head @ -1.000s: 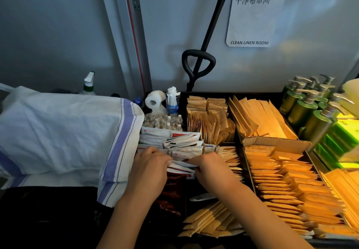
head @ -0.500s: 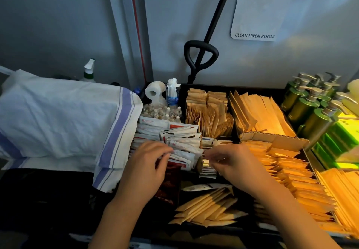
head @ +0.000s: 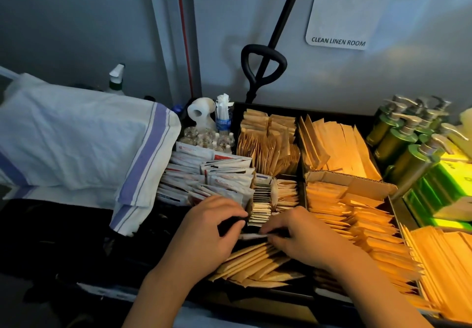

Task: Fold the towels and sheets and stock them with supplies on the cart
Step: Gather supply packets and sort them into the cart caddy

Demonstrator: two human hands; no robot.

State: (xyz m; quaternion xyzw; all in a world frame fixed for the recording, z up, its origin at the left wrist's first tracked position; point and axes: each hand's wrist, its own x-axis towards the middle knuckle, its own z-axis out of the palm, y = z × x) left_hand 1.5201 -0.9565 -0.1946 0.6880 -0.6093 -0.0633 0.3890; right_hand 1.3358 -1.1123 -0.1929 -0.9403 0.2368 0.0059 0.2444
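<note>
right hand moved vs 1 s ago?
Yes. The right hand has come back toward the person: its fingertips were up at the white sachets, and now pinch a thin white packet nearer the tray's front.

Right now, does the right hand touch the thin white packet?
Touching. The head view shows the right hand pinching the thin white packet with its fingertips.
</note>
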